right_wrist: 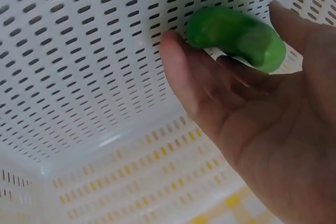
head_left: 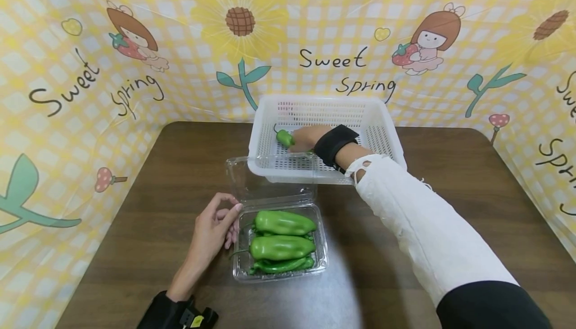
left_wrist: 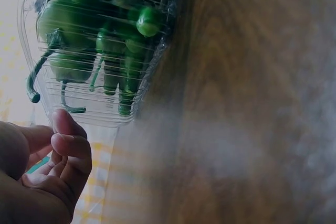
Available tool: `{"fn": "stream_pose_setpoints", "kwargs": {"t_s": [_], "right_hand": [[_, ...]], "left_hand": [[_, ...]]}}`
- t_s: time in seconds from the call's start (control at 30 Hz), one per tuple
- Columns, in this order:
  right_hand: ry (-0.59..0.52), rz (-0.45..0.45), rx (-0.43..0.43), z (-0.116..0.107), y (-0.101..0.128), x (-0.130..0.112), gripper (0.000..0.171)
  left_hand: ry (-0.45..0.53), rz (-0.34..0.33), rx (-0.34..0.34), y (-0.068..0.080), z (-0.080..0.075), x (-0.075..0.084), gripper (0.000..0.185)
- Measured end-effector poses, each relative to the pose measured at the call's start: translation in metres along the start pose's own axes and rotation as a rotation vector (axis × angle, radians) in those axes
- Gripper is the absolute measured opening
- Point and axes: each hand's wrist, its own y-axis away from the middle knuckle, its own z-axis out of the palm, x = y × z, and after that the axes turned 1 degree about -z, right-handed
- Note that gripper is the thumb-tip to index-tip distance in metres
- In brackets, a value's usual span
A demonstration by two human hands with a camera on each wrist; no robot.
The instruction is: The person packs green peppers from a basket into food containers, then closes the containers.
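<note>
Green pepper [head_left: 284, 138] lies inside the white perforated basket [head_left: 382, 119], left part of its floor, w/ the right hand [head_left: 307, 139] on it. Wrist view: pepper [right_wrist: 236, 38] rests against the slotted basket floor [right_wrist: 79, 51]; fingers [right_wrist: 181, 72] extended, touching and cupping its underside, thumb at the far side. Grip not closed round it; fingers look near straight.

Left hand [head_left: 211, 231] rests on the brown wood-grain worktop [head_left: 180, 179], just beside the left edge of the clear plastic clamshell tray [head_left: 320, 259]. Fingers loosely curled, holding nothing; fingertips at or v. near the tray rim, contact cannot be confirmed. Left wrist view agrees: curled fingers [left_wrist: 68, 150] just short of the tray wall [left_wrist: 105, 119].

Tray lid [head_left: 252, 179] open, standing up toward the basket. Approx. three more green peppers [head_left: 281, 246] in the tray, laid side by side, stems to the left.

Basket sits directly behind the tray, front rim touching or overlapping the lid.

Hands well apart. Yellow checked printed backdrop [head_left: 67, 119] surrounds the worktop on three sides.
</note>
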Motion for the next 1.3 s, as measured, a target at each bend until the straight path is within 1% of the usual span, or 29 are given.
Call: {"fn": "stream_pose_setpoints", "kwargs": {"t_s": [0.07, 0.2, 0.33, 0.47, 0.53, 0.57, 0.63, 0.7, 0.77, 0.8, 0.9, 1.0, 1.17, 1.3], "right_hand": [[0.002, -0.014, 0.015, 0.002, -0.003, -0.001, 0.038], [-0.006, -0.036, 0.037, 0.004, -0.007, -0.001, 0.033], [-0.067, -0.039, 0.041, 0.004, -0.006, 0.000, 0.031], [-0.115, -0.028, 0.040, 0.004, -0.002, 0.004, 0.026], [-0.122, -0.010, 0.017, 0.004, -0.002, 0.007, 0.023], [-0.106, 0.004, 0.003, 0.004, -0.003, 0.008, 0.023], [-0.094, 0.028, -0.032, 0.003, -0.004, 0.011, 0.024], [-0.089, 0.060, -0.069, 0.002, -0.008, 0.014, 0.029], [-0.080, 0.084, -0.086, 0.003, -0.010, 0.017, 0.032], [-0.095, 0.099, -0.098, 0.003, -0.012, 0.019, 0.033], [-0.093, 0.123, -0.103, 0.003, -0.014, 0.025, 0.031], [-0.113, 0.133, -0.104, 0.000, -0.010, 0.029, 0.030], [-0.130, 0.136, -0.114, -0.008, 0.005, 0.031, 0.035], [-0.116, 0.140, -0.114, -0.014, 0.017, 0.030, 0.031]], "left_hand": [[0.005, 0.000, -0.002, 0.000, 0.000, 0.000, 0.018], [0.009, 0.000, -0.005, 0.000, 0.001, -0.001, 0.017], [0.009, 0.005, 0.002, 0.000, 0.001, 0.001, 0.015], [0.013, 0.005, 0.000, 0.000, 0.000, 0.003, 0.015], [0.014, 0.005, -0.004, 0.000, 0.000, 0.003, 0.015], [0.014, 0.005, -0.005, 0.000, 0.001, 0.003, 0.015], [0.011, 0.006, -0.004, 0.000, 0.001, 0.003, 0.016], [0.010, 0.006, -0.003, 0.000, 0.001, 0.003, 0.016], [0.014, 0.007, -0.001, 0.000, 0.001, 0.002, 0.016], [0.014, 0.008, 0.000, 0.000, 0.000, 0.002, 0.017], [0.016, 0.022, -0.004, 0.001, 0.000, 0.002, 0.018], [0.011, 0.043, -0.012, 0.001, 0.000, 0.003, 0.019], [0.004, 0.067, -0.027, 0.001, -0.001, 0.003, 0.020], [-0.003, 0.075, -0.028, 0.001, -0.002, 0.002, 0.021]]}}
